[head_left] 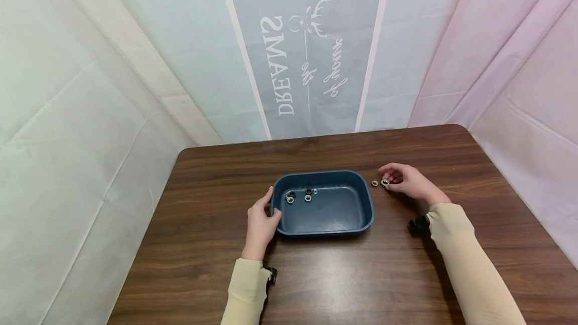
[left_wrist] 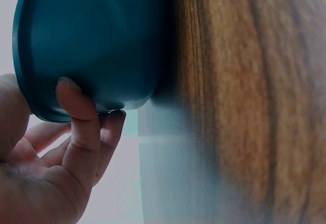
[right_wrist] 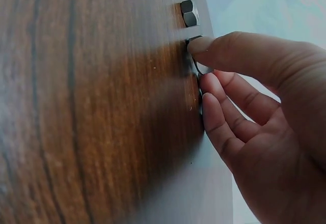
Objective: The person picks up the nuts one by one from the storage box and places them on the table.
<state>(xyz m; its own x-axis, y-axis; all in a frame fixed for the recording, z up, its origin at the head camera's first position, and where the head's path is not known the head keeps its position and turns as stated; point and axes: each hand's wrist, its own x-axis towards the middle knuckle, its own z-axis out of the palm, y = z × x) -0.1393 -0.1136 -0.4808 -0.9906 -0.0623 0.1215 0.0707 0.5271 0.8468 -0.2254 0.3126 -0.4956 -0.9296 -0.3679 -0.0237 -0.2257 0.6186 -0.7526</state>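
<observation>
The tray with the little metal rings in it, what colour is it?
The tray is dark blue, clearest in the head view.

A dark brown wood-grain tabletop (head_left: pixel 325 285) with rounded far corners fills the lower part of the head view, a soft sheen on its near side. Behind it hangs a pale backdrop cloth (head_left: pixel 189 29) with a grey panel (head_left: pixel 356 24) between two white stripes (head_left: pixel 244 49). White lettering (head_left: pixel 276 66) on the panel, turned sideways, spells DREAMS beside an antlered deer head (head_left: pixel 299 23). Creased whitish sheets line the left (head_left: pixel 77 129) and right, the right sheet (head_left: pixel 537 84) tinted pink.
</observation>
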